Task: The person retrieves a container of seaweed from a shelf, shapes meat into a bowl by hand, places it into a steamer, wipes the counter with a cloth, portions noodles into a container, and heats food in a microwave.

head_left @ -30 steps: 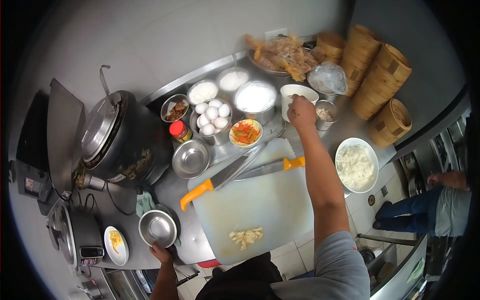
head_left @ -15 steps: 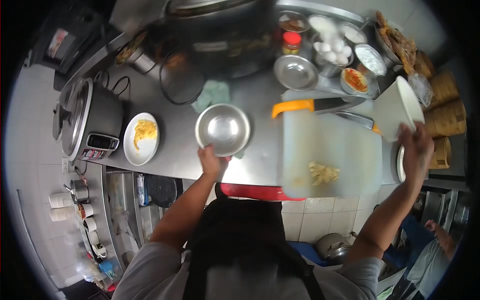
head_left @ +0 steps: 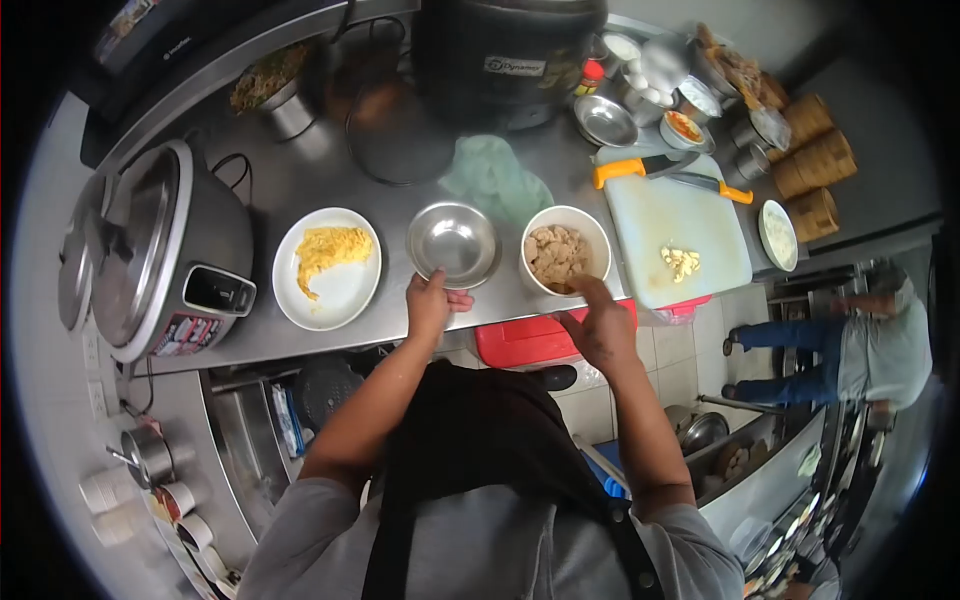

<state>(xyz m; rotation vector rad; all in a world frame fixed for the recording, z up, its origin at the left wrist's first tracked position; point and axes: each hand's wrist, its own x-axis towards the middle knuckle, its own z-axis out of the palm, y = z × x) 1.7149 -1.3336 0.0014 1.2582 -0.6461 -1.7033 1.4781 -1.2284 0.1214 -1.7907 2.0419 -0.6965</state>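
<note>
My left hand (head_left: 430, 305) grips the near rim of a shallow metal bowl (head_left: 452, 245), thumb over the edge and fingers beneath. Nothing shows inside the bowl. To its right, a round white tub (head_left: 604, 232) holds pale brown chunks (head_left: 557, 255) that look like cooked meat. At the tub's near rim is my right hand (head_left: 605, 325), its fingertips over the edge and its thumb spread apart from them. Left of the metal bowl is a white plate (head_left: 330, 312) with yellow shredded food (head_left: 330, 258), perhaps egg.
A white cutting board (head_left: 700, 225) bears chopped pale pieces (head_left: 680, 263) and two yellow-handled knives (head_left: 625, 172). A green cloth (head_left: 490, 175) lies behind the bowls. A large cooker (head_left: 190, 250) stands left. Several containers line the back right. Another person (head_left: 860, 340) stands at the far right.
My right hand has brought the white tub from the far right to beside the metal bowl, left of the cutting board. My left hand stays on the metal bowl. The view has shifted.
</note>
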